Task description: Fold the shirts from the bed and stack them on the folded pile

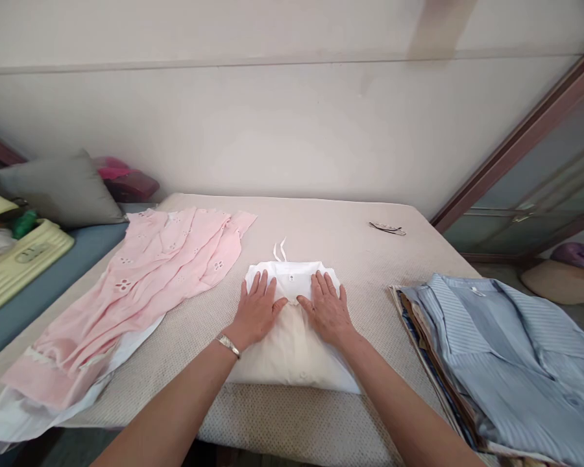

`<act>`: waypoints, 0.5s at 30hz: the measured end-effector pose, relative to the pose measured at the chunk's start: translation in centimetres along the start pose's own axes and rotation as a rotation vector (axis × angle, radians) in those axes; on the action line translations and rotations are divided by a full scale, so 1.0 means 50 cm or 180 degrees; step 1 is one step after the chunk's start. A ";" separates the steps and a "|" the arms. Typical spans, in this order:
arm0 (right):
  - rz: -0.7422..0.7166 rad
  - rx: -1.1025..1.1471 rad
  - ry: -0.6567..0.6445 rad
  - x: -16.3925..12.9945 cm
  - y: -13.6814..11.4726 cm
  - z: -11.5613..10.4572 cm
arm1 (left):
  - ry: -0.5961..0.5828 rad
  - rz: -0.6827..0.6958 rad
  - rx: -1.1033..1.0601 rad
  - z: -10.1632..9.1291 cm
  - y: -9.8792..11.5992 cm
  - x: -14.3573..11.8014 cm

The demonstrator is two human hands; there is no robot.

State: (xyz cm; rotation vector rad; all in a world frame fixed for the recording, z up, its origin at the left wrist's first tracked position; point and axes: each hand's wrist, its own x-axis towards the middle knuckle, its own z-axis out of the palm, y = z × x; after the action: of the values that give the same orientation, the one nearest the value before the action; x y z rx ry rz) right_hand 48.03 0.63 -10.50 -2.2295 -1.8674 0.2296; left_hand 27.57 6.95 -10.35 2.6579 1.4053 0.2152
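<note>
A folded white garment (pixel 296 350) lies in front of me, with a small button near its far edge and two thin white ties sticking out beyond it. My left hand (pixel 259 309) rests flat on its left side, fingers spread; a metal bracelet circles that wrist. On the right side of the same garment lies my right hand (pixel 327 307), also flat with the fingers apart. Both thumbs point inward, close to each other over the middle of the cloth. Nothing is gripped by either hand.
At left, a pink garment (pixel 175 253) with cut-out flowers is spread over white cloth. A stack topped by a blue striped shirt (pixel 506 350) sits at right. Eyeglasses (pixel 387 228) lie near the wall. A grey pillow (pixel 63 188) stands at far left.
</note>
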 end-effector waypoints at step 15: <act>0.0990 0.1715 -0.0201 0.300 -0.208 0.037 | 0.0460 0.0089 0.0040 0.084 0.024 -0.062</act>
State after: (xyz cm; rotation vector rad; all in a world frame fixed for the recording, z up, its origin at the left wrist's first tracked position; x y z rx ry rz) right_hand 40.38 17.24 -9.12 -2.1166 -1.2676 0.7621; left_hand 27.60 3.54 -14.47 2.7220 1.4141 0.4106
